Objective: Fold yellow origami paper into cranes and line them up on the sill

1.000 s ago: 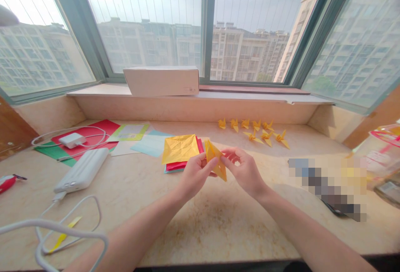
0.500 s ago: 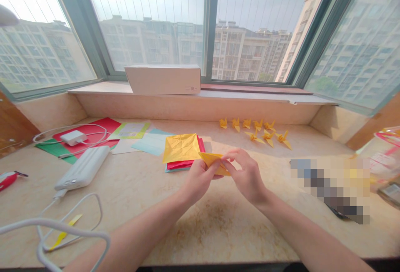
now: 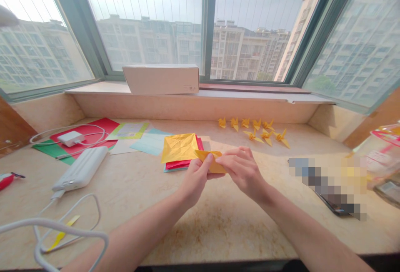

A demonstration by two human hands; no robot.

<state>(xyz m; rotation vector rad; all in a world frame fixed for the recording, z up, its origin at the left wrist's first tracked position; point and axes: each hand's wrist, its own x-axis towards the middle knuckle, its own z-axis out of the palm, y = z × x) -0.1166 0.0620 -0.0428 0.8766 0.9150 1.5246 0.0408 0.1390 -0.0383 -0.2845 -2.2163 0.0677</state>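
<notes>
Left fingers [image 3: 206, 162] pinch folded yellow paper [image 3: 215, 167], partly hiding it; whether right fingers [image 3: 230, 159] grip too, I cannot tell.

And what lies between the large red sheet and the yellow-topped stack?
The head view shows a lime-edged sheet, a white sheet and a light-blue sheet there.

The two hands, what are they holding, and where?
Folded yellow paper: the left hand holds its middle under the thumb; the right hand's fingertips touch its right side.

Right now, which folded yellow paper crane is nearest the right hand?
The leftmost folded yellow paper crane in the front three; the other two sit farther right, the back five farther away.
</notes>
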